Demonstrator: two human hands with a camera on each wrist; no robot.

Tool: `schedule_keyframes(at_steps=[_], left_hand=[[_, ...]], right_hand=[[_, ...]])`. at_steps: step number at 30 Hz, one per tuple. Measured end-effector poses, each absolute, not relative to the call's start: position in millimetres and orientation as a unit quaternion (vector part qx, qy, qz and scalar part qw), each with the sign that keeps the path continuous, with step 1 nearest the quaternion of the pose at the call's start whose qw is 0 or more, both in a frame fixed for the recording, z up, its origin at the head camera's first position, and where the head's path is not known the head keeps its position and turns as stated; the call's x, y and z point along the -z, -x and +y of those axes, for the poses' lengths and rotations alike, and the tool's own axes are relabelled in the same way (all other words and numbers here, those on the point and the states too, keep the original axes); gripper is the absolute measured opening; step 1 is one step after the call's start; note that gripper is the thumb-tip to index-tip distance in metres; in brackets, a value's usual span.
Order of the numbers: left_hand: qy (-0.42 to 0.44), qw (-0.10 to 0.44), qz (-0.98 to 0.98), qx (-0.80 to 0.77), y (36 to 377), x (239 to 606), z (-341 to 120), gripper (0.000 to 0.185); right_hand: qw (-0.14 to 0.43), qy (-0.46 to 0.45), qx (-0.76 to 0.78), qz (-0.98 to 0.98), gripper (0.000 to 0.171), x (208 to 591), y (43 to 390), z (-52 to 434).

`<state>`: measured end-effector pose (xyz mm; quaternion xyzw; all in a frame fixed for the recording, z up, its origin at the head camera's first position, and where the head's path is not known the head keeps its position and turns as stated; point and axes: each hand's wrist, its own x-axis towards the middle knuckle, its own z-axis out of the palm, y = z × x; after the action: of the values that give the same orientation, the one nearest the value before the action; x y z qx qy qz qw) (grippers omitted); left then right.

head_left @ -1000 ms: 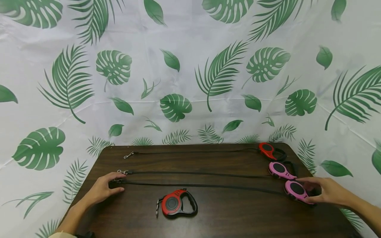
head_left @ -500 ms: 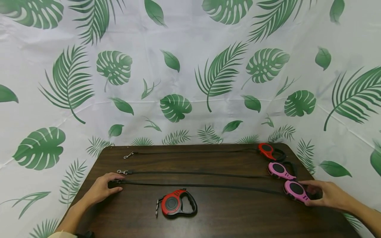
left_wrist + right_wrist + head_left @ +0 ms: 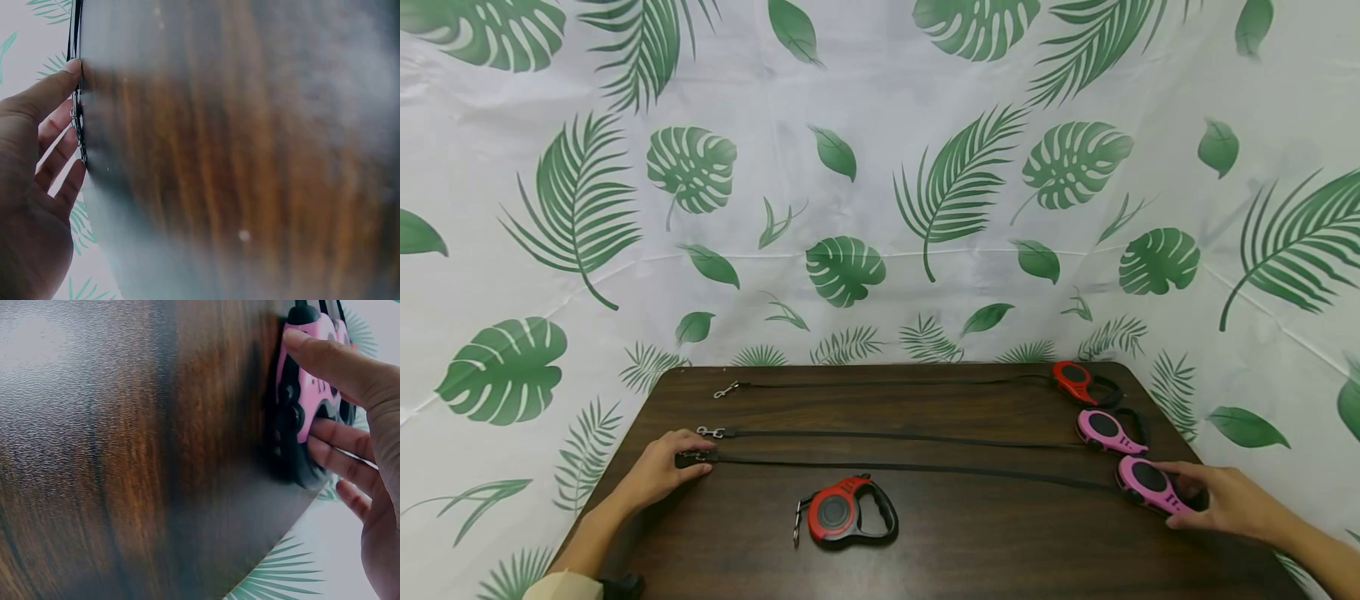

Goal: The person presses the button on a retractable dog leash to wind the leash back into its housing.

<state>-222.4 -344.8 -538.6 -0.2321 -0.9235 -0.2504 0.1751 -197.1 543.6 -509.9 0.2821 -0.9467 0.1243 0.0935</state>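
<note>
In the head view, several retractable dog leashes lie on a dark wooden table (image 3: 970,546). My left hand (image 3: 662,468) rests at the left, thumb and fingers spread on either side of the metal clip (image 3: 695,456) of the nearest drawn-out leash. My left thumb touches its strap in the left wrist view. At the right, my right hand (image 3: 1221,498) holds that leash's pink case (image 3: 1152,482) by the handle end. The right wrist view shows my thumb on the pink case (image 3: 309,378) and fingers at its black handle loop.
Behind lie another pink leash (image 3: 1105,427) and a red leash (image 3: 1072,379), straps stretched left to their clips. A red leash (image 3: 835,512) with its strap wound in lies near the front middle. A leaf-print cloth (image 3: 850,192) hangs behind the table.
My right hand has shifted slightly toward the front, its thumb a little further down beside the handle. The left hand and the leashes stay almost unmoved.
</note>
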Motion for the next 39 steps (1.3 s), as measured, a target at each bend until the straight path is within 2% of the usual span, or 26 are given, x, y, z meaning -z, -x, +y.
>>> schedule_keyframes(at_steps=[11, 20, 27, 32, 39], left_hand=[[0.248, 0.175, -0.915, 0.264, 226.8, 540.4, -343.6, 0.021], [0.258, 0.177, -0.91, 0.273, 227.4, 543.5, -345.1, 0.022], [0.279, 0.185, -0.901, 0.277, 225.3, 545.6, -346.9, 0.025], [0.261, 0.18, -0.907, 0.276, 225.1, 540.0, -347.9, 0.023], [0.216, 0.134, -0.929, 0.271, 223.5, 531.4, -346.7, 0.013]], right_hand=[[0.146, -0.311, -0.124, -0.931, 0.089, 520.8, 197.3, 541.2], [0.161, -0.3, -0.117, -0.933, 0.081, 526.2, 194.7, 536.5], [0.201, -0.323, -0.111, -0.918, 0.076, 527.4, 194.7, 536.7], [0.194, -0.316, -0.123, -0.921, 0.072, 524.9, 195.2, 537.1], [0.166, -0.287, -0.135, -0.934, 0.062, 517.3, 190.3, 533.9]])
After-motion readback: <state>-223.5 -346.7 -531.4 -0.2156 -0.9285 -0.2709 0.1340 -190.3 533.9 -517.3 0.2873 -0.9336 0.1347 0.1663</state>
